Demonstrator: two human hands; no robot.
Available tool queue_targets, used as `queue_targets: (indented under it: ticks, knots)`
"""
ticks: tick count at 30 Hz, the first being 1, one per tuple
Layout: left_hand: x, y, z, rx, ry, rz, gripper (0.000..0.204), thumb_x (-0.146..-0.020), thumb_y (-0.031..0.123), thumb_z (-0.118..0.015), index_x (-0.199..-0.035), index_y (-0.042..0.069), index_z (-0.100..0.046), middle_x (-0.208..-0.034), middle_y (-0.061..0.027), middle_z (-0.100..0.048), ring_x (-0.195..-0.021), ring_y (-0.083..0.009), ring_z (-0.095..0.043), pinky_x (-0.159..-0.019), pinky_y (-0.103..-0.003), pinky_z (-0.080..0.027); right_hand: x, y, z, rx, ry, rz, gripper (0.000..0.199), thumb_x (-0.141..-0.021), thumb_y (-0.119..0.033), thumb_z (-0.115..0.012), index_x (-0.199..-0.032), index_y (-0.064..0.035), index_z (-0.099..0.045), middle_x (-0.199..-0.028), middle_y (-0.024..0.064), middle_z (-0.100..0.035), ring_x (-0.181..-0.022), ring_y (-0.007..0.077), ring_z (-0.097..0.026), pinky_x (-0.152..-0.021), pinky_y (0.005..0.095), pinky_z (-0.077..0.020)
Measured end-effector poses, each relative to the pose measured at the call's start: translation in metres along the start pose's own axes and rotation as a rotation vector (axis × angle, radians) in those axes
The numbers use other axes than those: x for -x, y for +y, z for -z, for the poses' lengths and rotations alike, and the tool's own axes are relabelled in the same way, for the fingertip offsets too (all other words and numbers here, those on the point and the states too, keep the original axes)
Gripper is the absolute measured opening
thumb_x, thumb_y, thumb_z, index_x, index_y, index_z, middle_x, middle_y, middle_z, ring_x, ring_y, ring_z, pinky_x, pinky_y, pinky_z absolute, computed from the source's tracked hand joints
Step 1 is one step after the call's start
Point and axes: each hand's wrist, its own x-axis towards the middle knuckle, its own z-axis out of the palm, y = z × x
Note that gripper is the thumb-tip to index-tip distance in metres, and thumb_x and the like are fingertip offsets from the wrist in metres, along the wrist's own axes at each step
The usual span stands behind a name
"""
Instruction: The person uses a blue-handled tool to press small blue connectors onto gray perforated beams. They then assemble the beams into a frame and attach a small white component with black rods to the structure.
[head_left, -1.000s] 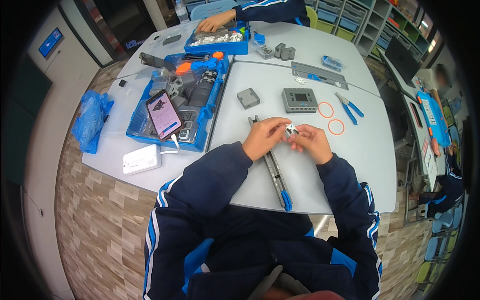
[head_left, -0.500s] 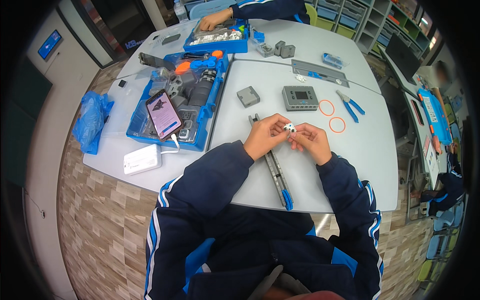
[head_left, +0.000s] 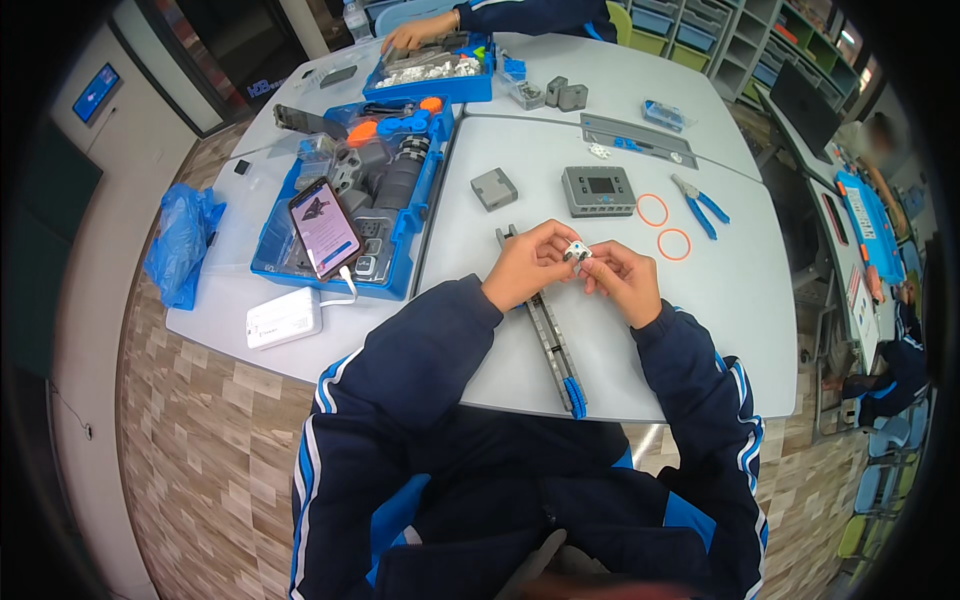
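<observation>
Between the fingertips of both hands is a small white building-kit connector (head_left: 577, 250) with dark spots that look like holes or pins. My left hand (head_left: 527, 265) pinches it from the left, and my right hand (head_left: 624, 277) grips its right side. Under the hands, a long grey beam assembly (head_left: 549, 345) lies on the table, with blue toothed pieces (head_left: 573, 394) at its near end. My left hand covers part of that assembly. Beyond the hands rest a grey controller block (head_left: 598, 191) with a small dark screen and a grey square block (head_left: 494, 189).
Two orange rings (head_left: 674, 244) and blue-handled pliers (head_left: 703, 206) lie at the right. A blue parts bin (head_left: 402, 262) stands left, with a phone (head_left: 325, 229) on it cabled to a white power bank (head_left: 284, 318). Across the table, another person's hand (head_left: 420, 32) reaches into a second bin (head_left: 428, 90).
The white connector has been turned slightly between my fingertips, and both hands have shifted a little. The phone's screen picture has changed. Across the table, the other person's hand has moved slightly left.
</observation>
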Motion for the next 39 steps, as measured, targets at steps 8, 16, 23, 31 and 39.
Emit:
queue_targets:
  ticks: [8,16,23,31,39]
  knots:
    - [-0.001,-0.005,-0.001,0.089,0.021,-0.032,0.027,-0.086,0.000,-0.066,-0.111,0.000,-0.058,-0.095,-0.0057,-0.065,-0.082,-0.0101,-0.065,-0.070,-0.023,-0.053,-0.003,0.007,-0.003,-0.166,-0.007,-0.022,0.015,-0.095,-0.009,-0.062,-0.101,0.0045,-0.063,-0.082,0.0082,-0.068,-0.065,0.0101,-0.062,-0.053,0.0215,-0.0422]
    - [-0.001,-0.006,-0.003,0.144,0.040,0.002,0.029,-0.089,0.002,-0.064,-0.117,0.002,-0.058,-0.100,-0.0025,-0.064,-0.089,-0.0086,-0.062,-0.075,-0.023,-0.049,-0.004,0.012,0.001,-0.301,-0.040,-0.065,0.015,-0.096,-0.013,-0.062,-0.099,0.0018,-0.062,-0.086,0.0099,-0.069,-0.070,0.0119,-0.063,-0.059,0.0232,-0.0447]
    - [-0.001,-0.003,-0.002,0.206,0.034,0.006,0.028,-0.090,0.005,-0.066,-0.117,0.003,-0.059,-0.101,-0.0017,-0.065,-0.089,-0.0066,-0.058,-0.077,-0.023,-0.046,-0.005,0.011,-0.001,-0.348,-0.060,-0.065,0.016,-0.097,-0.015,-0.063,-0.099,0.0006,-0.063,-0.088,0.0112,-0.070,-0.071,0.0130,-0.064,-0.060,0.0244,-0.0454]
    - [-0.001,-0.004,-0.004,0.111,0.036,-0.044,0.022,-0.089,0.004,-0.066,-0.110,0.001,-0.058,-0.102,-0.0054,-0.065,-0.093,-0.0107,-0.063,-0.077,-0.025,-0.051,-0.005,0.011,0.001,-0.317,-0.075,-0.052,0.014,-0.098,-0.013,-0.060,-0.098,0.0003,-0.061,-0.088,0.0092,-0.068,-0.071,0.0113,-0.062,-0.060,0.0230,-0.0443]
    - [0.000,-0.005,-0.007,0.092,0.071,-0.032,0.023,-0.083,-0.001,-0.070,-0.102,0.000,-0.058,-0.094,-0.0069,-0.066,-0.087,-0.0108,-0.066,-0.076,-0.024,-0.055,-0.002,0.013,0.000,-0.299,-0.077,-0.064,0.011,-0.097,-0.011,-0.059,-0.098,0.0001,-0.060,-0.088,0.0086,-0.067,-0.071,0.0109,-0.060,-0.059,0.0228,-0.0437]
